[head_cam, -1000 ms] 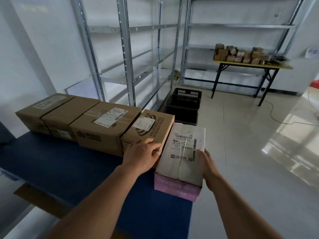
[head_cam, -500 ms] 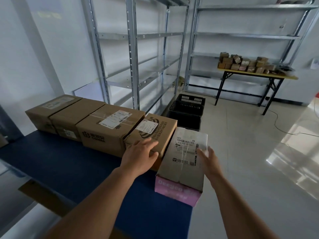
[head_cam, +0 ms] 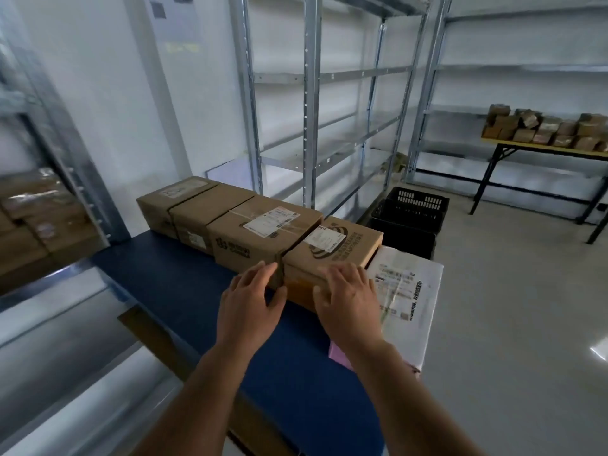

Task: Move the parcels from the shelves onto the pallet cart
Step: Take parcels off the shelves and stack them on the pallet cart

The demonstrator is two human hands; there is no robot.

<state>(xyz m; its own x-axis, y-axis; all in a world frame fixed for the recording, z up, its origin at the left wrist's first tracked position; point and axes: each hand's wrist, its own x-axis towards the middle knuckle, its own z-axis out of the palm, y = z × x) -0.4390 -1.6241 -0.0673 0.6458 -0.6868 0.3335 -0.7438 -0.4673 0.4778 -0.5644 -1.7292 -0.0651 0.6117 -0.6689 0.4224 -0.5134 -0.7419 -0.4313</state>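
Several brown cardboard parcels point(head_cam: 263, 232) stand in a row along the far side of the blue pallet cart deck point(head_cam: 184, 284). A white and pink parcel point(head_cam: 408, 297) lies at the row's right end, at the deck's edge. My left hand point(head_cam: 250, 304) hovers with fingers spread in front of the seam between two brown boxes. My right hand point(head_cam: 348, 301) is spread over the near face of the rightmost brown box point(head_cam: 339, 248), beside the white parcel. Neither hand holds anything. More brown parcels point(head_cam: 36, 222) sit on a shelf at the far left, blurred.
Bare metal shelving point(head_cam: 312, 103) stands behind the cart. Two black plastic crates point(head_cam: 411, 215) sit on the floor beyond it. A yellow-topped folding table point(head_cam: 539, 149) with several small packages stands at the back right. Grey floor lies open to the right.
My right hand let go of the white parcel and moved left in front of the rightmost brown box. My left hand drew back slightly. My view swung left, bringing the left shelf into sight.
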